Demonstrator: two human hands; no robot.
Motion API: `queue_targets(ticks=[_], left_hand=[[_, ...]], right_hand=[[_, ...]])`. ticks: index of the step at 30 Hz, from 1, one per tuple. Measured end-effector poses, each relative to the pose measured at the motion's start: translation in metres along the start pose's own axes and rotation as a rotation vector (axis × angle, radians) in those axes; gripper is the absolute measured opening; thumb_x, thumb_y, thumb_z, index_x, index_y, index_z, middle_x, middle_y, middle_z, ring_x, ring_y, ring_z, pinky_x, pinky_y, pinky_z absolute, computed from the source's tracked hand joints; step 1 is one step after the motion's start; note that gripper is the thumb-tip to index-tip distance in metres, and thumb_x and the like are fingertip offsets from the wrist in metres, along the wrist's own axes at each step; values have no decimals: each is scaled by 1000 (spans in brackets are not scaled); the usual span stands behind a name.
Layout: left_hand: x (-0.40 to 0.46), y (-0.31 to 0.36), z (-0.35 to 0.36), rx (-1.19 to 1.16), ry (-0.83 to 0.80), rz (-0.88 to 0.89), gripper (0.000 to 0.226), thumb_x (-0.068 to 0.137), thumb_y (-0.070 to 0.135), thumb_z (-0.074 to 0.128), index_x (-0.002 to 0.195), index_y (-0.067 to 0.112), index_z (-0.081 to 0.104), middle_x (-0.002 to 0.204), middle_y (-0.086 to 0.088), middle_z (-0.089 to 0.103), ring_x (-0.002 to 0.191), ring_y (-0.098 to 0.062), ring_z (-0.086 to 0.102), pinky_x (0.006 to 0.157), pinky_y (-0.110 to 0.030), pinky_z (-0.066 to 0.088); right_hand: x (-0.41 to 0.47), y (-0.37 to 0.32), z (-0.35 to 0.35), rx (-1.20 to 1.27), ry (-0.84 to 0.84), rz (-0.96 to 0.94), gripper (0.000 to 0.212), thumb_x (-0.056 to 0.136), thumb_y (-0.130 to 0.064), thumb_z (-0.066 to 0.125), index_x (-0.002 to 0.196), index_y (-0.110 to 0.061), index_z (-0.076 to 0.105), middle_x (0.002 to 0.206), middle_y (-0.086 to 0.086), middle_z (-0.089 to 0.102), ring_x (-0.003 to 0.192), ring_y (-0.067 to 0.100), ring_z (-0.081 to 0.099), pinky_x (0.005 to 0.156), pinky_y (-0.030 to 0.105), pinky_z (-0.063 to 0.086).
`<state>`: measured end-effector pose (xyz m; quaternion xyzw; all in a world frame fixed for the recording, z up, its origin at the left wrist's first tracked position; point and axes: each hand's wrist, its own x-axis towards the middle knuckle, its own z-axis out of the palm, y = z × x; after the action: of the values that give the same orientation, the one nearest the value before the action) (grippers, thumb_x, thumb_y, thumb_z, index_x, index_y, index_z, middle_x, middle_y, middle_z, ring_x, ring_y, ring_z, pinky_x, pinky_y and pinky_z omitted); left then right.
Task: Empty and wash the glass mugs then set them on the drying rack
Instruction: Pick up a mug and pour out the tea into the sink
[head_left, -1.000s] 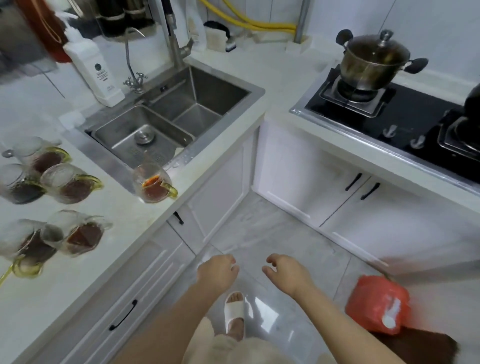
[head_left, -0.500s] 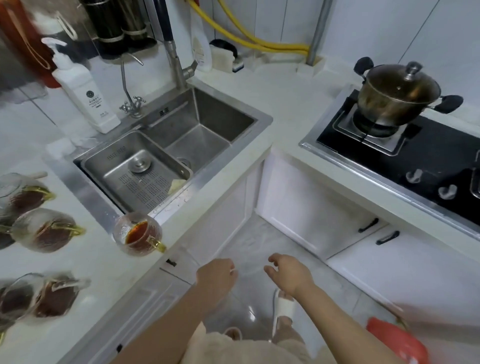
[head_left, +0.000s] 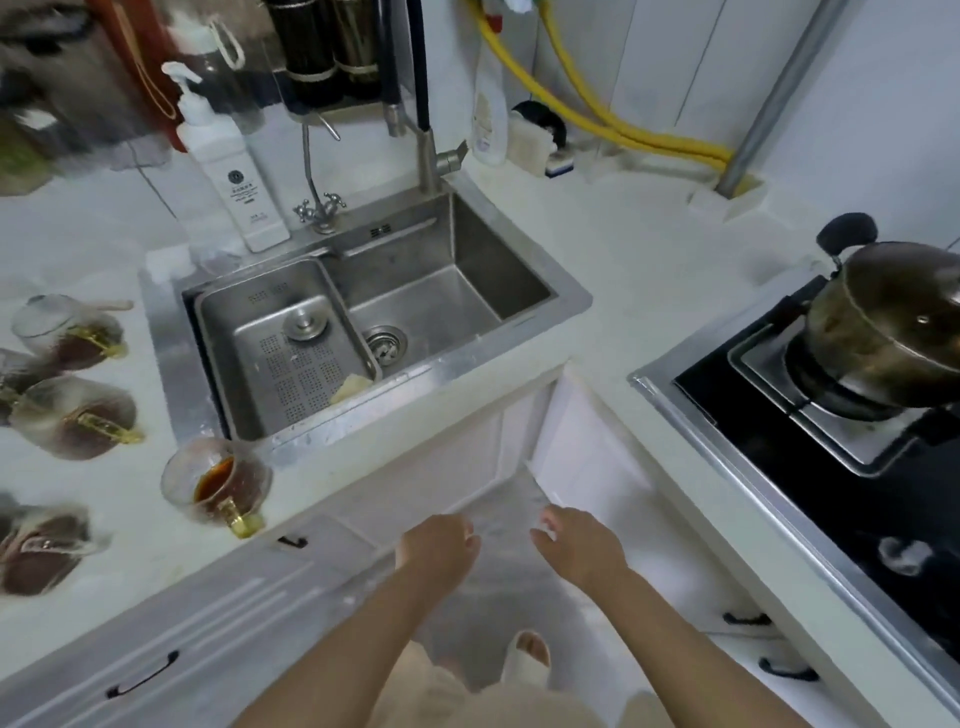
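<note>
Both the left hand (head_left: 439, 548) and right hand (head_left: 582, 551) hang loosely open and hold nothing, the nearest glass mug (head_left: 218, 480) and the others stand unemptied on the bench (head_left: 135, 525) left of the sink (head_left: 363, 322), so nothing looks started.

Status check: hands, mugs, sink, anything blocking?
Left hand and right hand empty, open. Nearest mug still full, on counter. Sink clear.
</note>
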<state>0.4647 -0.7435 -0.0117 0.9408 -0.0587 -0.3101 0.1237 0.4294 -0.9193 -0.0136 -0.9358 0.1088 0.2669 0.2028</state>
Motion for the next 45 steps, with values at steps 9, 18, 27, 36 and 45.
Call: queue_targets(ticks=[9,18,27,36,45], left_hand=[[24,26,-14,3,-42,-96,35,95,38,39,115,21,62,124,-4,61,114,-24,58,91,-31,47],[83,50,-82,-126,109,9,31,94,45,42,119,34,58,123,8,61,113,-15,56,95,-31,47],[137,25,-160,-158,260,28,32,93,45,44,120,34,58,123,9,62,116,-14,55,94,-30,45],[157,-24,-184,-283,367,-170,35,90,44,49,121,31,57,115,-1,66,106,-22,61,86,-32,50],[119,-65,-190,-470,634,-477,35,92,40,48,126,33,53,119,5,65,110,-17,60,90,-31,48]], right_hand=[[46,19,-17,-22,-30,-107,28,94,-34,44,95,-10,57,97,7,63,99,23,58,68,25,33],[96,-25,-93,36,88,-200,32,96,-40,42,116,-19,56,117,0,63,114,20,56,88,29,44],[161,-89,-142,24,130,-284,41,96,-41,43,133,-25,48,137,-4,54,127,17,48,105,29,36],[211,-148,-160,2,-26,-459,50,95,-33,50,141,-19,35,134,3,55,122,22,53,97,31,40],[244,-216,-136,-85,-289,-757,44,84,-38,60,124,-22,50,114,4,67,107,21,63,93,39,50]])
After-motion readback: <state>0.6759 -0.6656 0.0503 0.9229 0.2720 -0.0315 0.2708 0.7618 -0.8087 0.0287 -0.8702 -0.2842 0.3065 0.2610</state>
